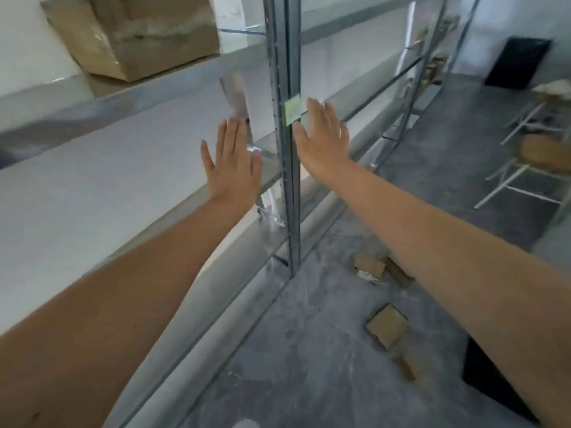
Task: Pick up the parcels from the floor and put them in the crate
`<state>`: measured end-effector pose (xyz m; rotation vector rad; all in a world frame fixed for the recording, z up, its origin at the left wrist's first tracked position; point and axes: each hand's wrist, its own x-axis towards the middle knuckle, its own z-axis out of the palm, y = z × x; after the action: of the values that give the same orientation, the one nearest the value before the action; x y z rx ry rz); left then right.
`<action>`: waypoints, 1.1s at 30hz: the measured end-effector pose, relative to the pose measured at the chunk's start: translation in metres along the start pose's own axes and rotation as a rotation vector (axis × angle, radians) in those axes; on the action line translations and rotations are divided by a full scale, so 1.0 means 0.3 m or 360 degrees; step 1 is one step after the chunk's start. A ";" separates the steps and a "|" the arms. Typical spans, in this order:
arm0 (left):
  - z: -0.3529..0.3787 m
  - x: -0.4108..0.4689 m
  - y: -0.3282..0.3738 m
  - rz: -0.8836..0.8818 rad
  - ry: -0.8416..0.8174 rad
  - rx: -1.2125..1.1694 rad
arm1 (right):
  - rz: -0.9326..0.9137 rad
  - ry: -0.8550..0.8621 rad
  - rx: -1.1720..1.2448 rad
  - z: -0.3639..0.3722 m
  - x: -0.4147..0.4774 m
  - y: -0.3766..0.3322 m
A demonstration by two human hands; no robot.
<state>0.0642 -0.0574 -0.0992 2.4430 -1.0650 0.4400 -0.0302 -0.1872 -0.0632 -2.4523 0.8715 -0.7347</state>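
Observation:
Both my arms stretch forward at shelf height, palms down and fingers straight. My left hand (232,162) hovers over the white shelf board, holding nothing. My right hand (323,135) is just right of the grey metal upright and is empty too. Far below, small brown cardboard parcels lie on the grey floor: one flat parcel (387,325), another parcel (369,264) near the rack's foot, and a narrow parcel (405,366) partly under my right forearm. A black crate (491,375) shows at the lower right, mostly hidden by my right arm.
A metal rack with white shelves (92,193) fills the left, its upright post (289,149) between my hands. A large cardboard box (133,35) sits on the upper shelf. White-legged stools (537,156) and a black bin (517,63) stand at the right.

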 end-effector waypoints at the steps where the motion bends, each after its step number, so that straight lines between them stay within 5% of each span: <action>1: 0.053 0.023 0.049 0.0069 -0.0037 -0.0037 | 0.0083 0.0016 -0.0037 -0.016 0.004 0.081; 15: 0.623 0.427 0.348 0.0683 -0.0437 -0.0425 | 0.0889 0.0083 -0.0495 -0.065 0.208 0.647; 33: 1.109 0.683 0.545 0.0857 -0.0895 -0.0348 | 0.1240 -0.0068 -0.0538 0.078 0.344 1.090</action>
<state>0.1130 -0.4507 -0.2483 2.1019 -1.9032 -0.2272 -0.0923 -0.4829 -0.2270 -2.0826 1.8869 -0.2560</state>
